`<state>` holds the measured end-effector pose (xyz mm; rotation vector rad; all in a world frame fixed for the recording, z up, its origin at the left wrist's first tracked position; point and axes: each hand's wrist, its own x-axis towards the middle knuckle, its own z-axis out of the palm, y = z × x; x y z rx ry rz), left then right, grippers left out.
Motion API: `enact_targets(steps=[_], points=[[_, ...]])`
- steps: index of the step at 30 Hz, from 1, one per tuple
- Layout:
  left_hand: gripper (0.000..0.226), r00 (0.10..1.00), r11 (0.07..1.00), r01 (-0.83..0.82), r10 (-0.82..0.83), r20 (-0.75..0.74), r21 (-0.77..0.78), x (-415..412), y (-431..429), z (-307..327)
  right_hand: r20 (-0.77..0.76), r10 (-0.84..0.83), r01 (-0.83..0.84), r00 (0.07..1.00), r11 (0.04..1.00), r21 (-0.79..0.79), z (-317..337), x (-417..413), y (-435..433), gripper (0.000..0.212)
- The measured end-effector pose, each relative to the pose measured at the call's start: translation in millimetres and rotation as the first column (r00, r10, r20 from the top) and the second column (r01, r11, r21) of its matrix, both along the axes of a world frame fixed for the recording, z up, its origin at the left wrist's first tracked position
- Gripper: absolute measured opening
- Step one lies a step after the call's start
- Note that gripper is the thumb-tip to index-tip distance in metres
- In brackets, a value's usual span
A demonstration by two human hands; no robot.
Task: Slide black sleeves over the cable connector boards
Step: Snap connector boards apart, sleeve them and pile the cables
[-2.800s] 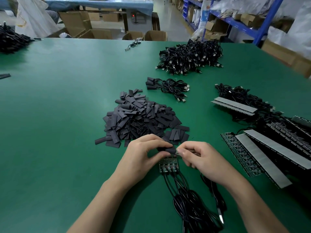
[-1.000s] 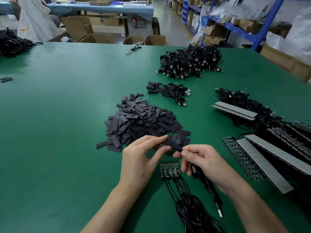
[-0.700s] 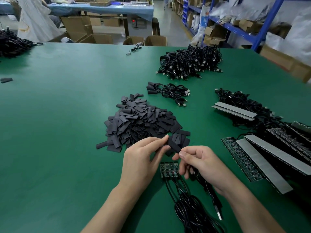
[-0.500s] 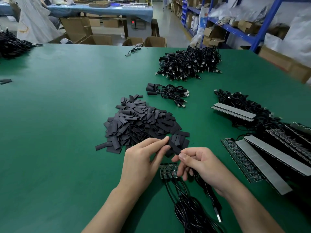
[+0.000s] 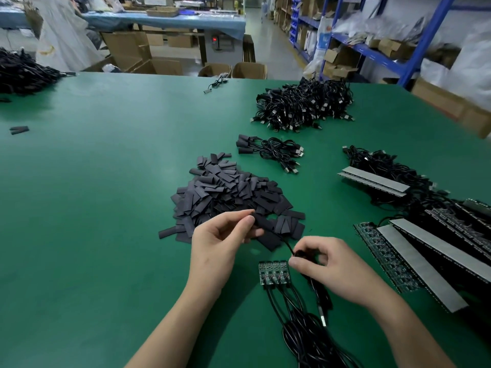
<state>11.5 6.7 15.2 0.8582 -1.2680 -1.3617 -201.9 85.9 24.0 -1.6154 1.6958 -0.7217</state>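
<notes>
Pinching a flat, matte black sleeve (image 5: 261,223) in left hand (image 5: 220,243); gripping the thin cable (image 5: 287,246) trailing from it between right hand (image 5: 332,266) fingertips, just right of four bare, side-by-side boards (image 5: 275,273).

You face green table (image 5: 93,208). Beyond its far edge: open cardboard boxes (image 5: 249,70), then blue-covered bench (image 5: 164,22). Off its far right corner: blue shelving (image 5: 427,41) holding cartons. Off far left: white sack (image 5: 63,43).

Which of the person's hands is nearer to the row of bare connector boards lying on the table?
Right. The right hand has its fingers just right of the connector boards; the left hand is farther off, up and left, by the sleeve pile.
</notes>
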Motion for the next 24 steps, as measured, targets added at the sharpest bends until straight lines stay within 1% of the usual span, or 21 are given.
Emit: enact_targets(steps=[1,2,3,4,5,6,7,8,9,11,12,13,16,19,20,21,22,24], points=[[0.016,0.999,0.999,0.017,-0.016,0.048,-0.030,1,-1,0,0.025,-0.012,0.012,1.000,1.000,-0.013,1,-1,0,0.013],[0.018,0.992,0.997,0.030,-0.020,0.128,-0.077,4,-2,0,0.073,-0.035,0.037,0.997,0.999,-0.031,2,-3,-1,0.012],[0.021,0.968,0.988,0.046,-0.009,0.249,-0.146,7,-4,-1,0.133,-0.069,0.076,0.989,0.996,-0.051,4,-5,-3,0.011],[0.025,0.915,0.971,0.087,0.010,0.402,-0.221,10,-6,-1,0.177,-0.111,0.125,0.978,0.990,-0.072,8,-8,-5,0.011],[0.033,0.827,0.946,0.157,0.030,0.561,-0.283,14,-7,-1,0.186,-0.154,0.174,0.971,0.980,-0.100,12,-10,-9,0.010],[0.044,0.720,0.918,0.240,0.050,0.692,-0.317,17,-8,0,0.145,-0.198,0.218,0.969,0.966,-0.139,16,-13,-14,0.010],[0.055,0.619,0.894,0.313,0.064,0.782,-0.321,19,-9,1,0.074,-0.238,0.247,0.969,0.952,-0.180,21,-15,-22,0.011],[0.065,0.541,0.879,0.366,0.067,0.838,-0.306,22,-9,3,0.001,-0.267,0.261,0.964,0.941,-0.217,26,-16,-31,0.012],[0.072,0.485,0.870,0.403,0.061,0.872,-0.285,24,-10,4,-0.063,-0.286,0.262,0.956,0.932,-0.250,32,-16,-43,0.013],[0.080,0.422,0.857,0.457,0.028,0.906,-0.239,28,-12,6,-0.168,-0.302,0.243,0.938,0.922,-0.303,47,-15,-73,0.010],[0.080,0.405,0.852,0.478,0.002,0.914,-0.213,29,-13,6,-0.232,-0.307,0.222,0.923,0.917,-0.331,54,-14,-92,0.006],[0.080,0.390,0.846,0.499,-0.025,0.921,-0.189,31,-14,6,-0.297,-0.316,0.198,0.901,0.909,-0.366,62,-14,-112,0.008],[0.076,0.349,0.820,0.557,-0.085,0.933,-0.133,34,-14,6,-0.419,-0.364,0.169,0.832,0.885,-0.434,89,-14,-174,0.022],[0.062,0.353,0.806,0.575,-0.090,0.931,-0.140,32,-15,3,-0.536,-0.388,0.198,0.750,0.905,-0.377,107,-17,-214,0.041],[0.057,0.370,0.805,0.576,-0.100,0.924,-0.143,31,-16,3,-0.549,-0.385,0.209,0.742,0.911,-0.355,107,-15,-218,0.047],[0.052,0.396,0.807,0.573,-0.120,0.910,-0.144,31,-16,2,-0.537,-0.382,0.212,0.752,0.912,-0.352,106,-13,-216,0.049],[0.048,0.431,0.811,0.568,-0.144,0.891,-0.143,30,-15,2,-0.506,-0.372,0.197,0.778,0.910,-0.365,101,-9,-207,0.045],[0.042,0.497,0.815,0.563,-0.203,0.844,-0.136,29,-15,2,-0.429,-0.311,0.148,0.848,0.916,-0.373,86,1,-175,0.031]])
